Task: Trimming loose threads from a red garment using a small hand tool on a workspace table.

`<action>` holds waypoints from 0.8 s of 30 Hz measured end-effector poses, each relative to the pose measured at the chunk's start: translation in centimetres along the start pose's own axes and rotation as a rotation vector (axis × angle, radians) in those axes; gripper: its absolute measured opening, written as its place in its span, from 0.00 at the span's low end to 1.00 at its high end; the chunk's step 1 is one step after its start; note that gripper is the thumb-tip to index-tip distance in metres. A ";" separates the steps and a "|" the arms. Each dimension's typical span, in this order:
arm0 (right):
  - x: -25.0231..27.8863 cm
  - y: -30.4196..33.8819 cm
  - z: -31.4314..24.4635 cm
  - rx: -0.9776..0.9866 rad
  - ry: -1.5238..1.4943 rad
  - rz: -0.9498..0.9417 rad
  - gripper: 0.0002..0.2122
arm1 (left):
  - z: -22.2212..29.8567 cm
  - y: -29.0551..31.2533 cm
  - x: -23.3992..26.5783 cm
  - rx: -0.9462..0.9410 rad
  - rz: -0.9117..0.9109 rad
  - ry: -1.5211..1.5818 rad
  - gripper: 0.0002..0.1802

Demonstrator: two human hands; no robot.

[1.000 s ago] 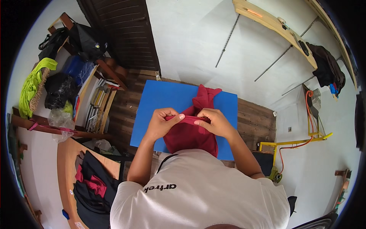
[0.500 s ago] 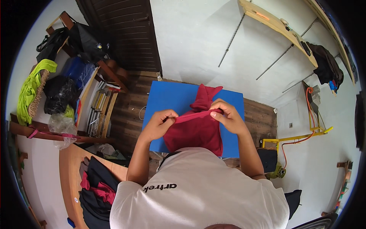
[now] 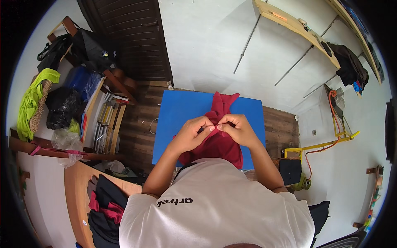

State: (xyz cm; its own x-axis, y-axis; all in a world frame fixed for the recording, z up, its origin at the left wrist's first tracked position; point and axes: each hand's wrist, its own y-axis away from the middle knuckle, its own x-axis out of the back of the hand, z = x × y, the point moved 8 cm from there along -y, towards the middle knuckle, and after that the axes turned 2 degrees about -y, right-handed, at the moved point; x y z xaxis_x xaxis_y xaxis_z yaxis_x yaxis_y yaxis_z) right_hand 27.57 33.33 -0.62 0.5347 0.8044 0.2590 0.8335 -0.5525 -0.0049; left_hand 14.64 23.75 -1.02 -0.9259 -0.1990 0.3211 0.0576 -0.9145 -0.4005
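A dark red cloth [image 3: 218, 149] lies on the blue tabletop [image 3: 177, 109], its near edge reaching my body. Two pointed ends of it spread out toward the far side of the table. Over its middle, my left hand [image 3: 194, 133] pinches the fabric between thumb and fingers. Close beside it, my right hand [image 3: 237, 130] pinches the same cloth, the fingertips of both hands almost meeting. What kind of garment or piece the cloth is cannot be made out, and the hands cover part of it.
At left, a wooden rack holds black bags [image 3: 93, 47], a lime-green cloth [image 3: 29, 107] and plastic-wrapped items. Black and red fabrics [image 3: 108, 206] rest on a wooden surface at lower left. A yellow metal frame [image 3: 324, 145] stands right; a wall shelf [image 3: 297, 31] hangs above.
My hands have drawn together from wide apart, the left moving right and the right slightly left. The red cloth's stretched edge between them is now gathered.
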 end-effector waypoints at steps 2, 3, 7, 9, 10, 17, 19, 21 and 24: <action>-0.2 0.2 0.1 0.011 -0.024 0.002 0.03 | 0.6 0.1 0.6 -0.053 0.027 -0.024 0.11; -0.2 0.2 0.3 -0.004 -0.035 0.006 0.03 | 0.8 0.1 0.7 -0.084 0.011 -0.096 0.10; -0.2 0.4 0.8 -0.037 -0.022 0.024 0.04 | 0.0 0.7 1.0 0.042 -0.037 -0.196 0.10; -0.2 0.5 0.8 -0.021 -0.041 0.040 0.04 | 0.0 1.1 1.2 0.067 -0.051 -0.206 0.12; -0.3 0.6 0.7 0.000 -0.050 0.035 0.04 | -0.1 1.3 1.1 0.087 -0.071 -0.215 0.13; 0.3 1.5 0.6 0.022 -0.106 0.066 0.04 | 0.7 1.8 0.6 0.018 -0.084 -0.050 0.16; 0.2 1.9 0.6 0.015 -0.102 0.053 0.04 | 0.4 1.8 0.5 0.017 -0.133 -0.064 0.16; 0.4 2.3 0.5 0.036 -0.121 0.070 0.04 | 0.2 1.7 0.6 0.010 -0.153 -0.084 0.17; 0.9 2.5 0.4 0.071 -0.150 0.112 0.04 | 0.0 1.9 0.3 0.006 -0.152 -0.077 0.19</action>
State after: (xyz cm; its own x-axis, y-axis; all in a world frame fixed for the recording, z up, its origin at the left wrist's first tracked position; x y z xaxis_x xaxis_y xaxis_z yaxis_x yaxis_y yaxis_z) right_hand 30.25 32.77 -0.80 0.6347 0.7654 0.1063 0.7727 -0.6276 -0.0951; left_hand 14.50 21.95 -1.64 -0.8929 -0.0846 0.4423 -0.0782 -0.9381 -0.3374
